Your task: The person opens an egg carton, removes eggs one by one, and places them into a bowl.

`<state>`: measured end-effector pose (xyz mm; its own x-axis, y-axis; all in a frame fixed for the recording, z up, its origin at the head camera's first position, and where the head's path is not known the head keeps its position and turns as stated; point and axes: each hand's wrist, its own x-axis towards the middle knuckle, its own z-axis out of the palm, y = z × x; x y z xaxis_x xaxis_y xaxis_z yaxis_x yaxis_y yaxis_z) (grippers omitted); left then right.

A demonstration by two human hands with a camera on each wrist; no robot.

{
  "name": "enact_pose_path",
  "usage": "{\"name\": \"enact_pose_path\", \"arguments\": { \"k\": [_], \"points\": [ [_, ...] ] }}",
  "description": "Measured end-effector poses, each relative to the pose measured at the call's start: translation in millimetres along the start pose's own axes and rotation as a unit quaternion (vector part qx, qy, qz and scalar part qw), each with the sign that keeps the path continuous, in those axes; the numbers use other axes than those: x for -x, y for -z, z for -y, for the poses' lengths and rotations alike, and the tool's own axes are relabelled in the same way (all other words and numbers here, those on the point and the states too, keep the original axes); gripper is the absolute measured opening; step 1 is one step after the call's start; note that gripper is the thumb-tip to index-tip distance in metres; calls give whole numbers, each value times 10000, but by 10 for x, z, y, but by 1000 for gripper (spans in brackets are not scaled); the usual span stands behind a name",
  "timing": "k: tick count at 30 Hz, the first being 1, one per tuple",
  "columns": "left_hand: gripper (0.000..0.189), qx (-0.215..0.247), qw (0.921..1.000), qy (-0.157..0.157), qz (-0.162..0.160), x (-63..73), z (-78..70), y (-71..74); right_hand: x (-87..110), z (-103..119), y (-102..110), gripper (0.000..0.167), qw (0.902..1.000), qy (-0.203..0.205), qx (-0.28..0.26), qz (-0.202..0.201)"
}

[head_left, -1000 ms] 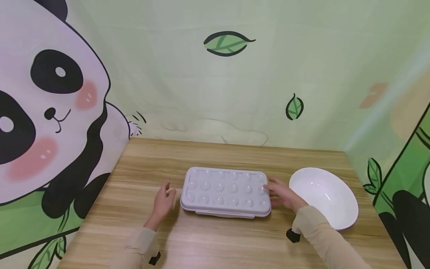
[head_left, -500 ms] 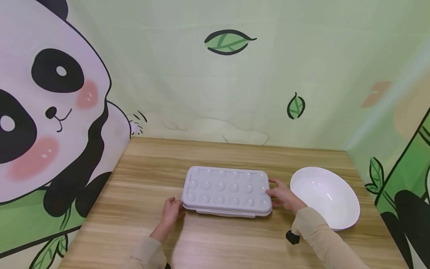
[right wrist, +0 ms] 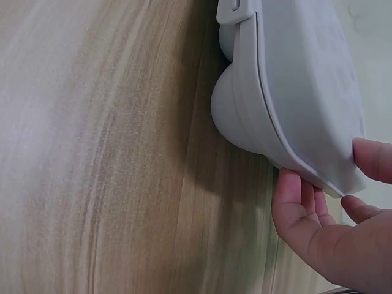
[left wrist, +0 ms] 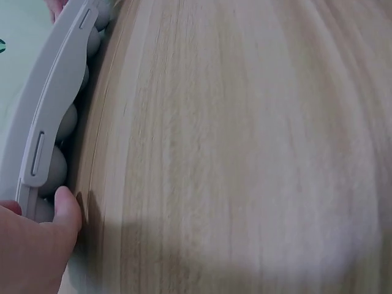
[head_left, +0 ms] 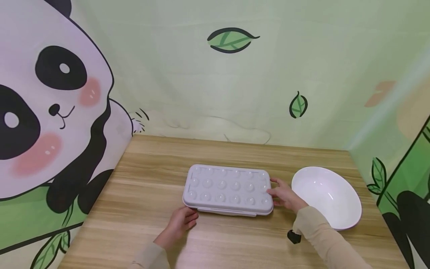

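Note:
A pale grey lidded plastic egg box (head_left: 228, 190) with rows of domes on its lid lies closed on the wooden table. In the right wrist view my right hand (right wrist: 343, 239) grips its end, with the thumb on the lid and curled fingers under the rim. My left hand (head_left: 181, 224) is at the front left corner, its fingers loosely bent. The left wrist view shows that hand's fingertips right at the rim, beside the rounded cups below it. A long latch (left wrist: 55, 104) runs along the front, one end just past the left fingers.
A white oval bowl (head_left: 326, 198) stands right of the box, with the right forearm reaching across its near side. The wood-grained table (head_left: 158, 160) backs onto a green wall sheet (head_left: 174, 74) printed with a panda and leaves.
My left hand has moved right, from beside the box's left end round to its front left corner. My right hand has stayed at the right end. The box remains in place.

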<state>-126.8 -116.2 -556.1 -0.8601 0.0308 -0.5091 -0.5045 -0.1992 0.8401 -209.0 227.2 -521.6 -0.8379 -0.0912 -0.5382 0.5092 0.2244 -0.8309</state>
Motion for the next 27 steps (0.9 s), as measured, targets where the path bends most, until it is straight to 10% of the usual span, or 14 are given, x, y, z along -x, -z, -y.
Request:
{"name": "enact_pose_path", "arguments": {
  "k": [10,27],
  "points": [
    [43,397,9968,235,650,0,79,-107,28,29,-8,62,9999,-23,152,-2],
    [37,226,9992,-328,-51,-19,208,-333,22,38,-13,61,9994,-50,320,-104]
  ]
}}
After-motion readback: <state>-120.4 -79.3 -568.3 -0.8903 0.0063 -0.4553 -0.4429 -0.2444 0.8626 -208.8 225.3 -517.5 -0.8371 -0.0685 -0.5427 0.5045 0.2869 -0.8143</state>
